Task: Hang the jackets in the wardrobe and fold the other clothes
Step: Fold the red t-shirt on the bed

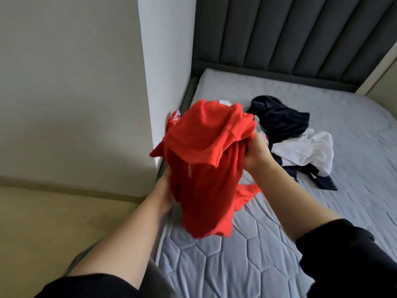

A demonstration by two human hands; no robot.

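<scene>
Over the near left corner of the mattress, both hands hold 1 red garment up in a bunch. The right hand has its fingers curled into the cloth at the bundle's 3 o'clock side. The left hand clasps it at 8 o'clock, with its fingers lost under the fabric. The garment's lower folds hang toward 6 o'clock, and a loose end trails at 5 o'clock just above the quilted surface.

At 2 o'clock from the right hand lies an unsorted heap. A dark navy piece is on the far side and a white piece on the near side, with dark ends spilling toward 4 o'clock. The grey padded headboard stands at 12 o'clock and a white wall edges the bed at 10 o'clock.

By my reading the job is barely begun. No folded stack, hanger or wardrobe is in view, the heap is still tangled, and the red garment is neither spread flat nor creased into shape. Whether any piece is a jacket I cannot tell.

As for writing, a thin line of pale print runs down the darker red panel, too small to read. A white striped marking shows at the bundle's 10 o'clock edge and a white patch at its top, neither legible.
</scene>
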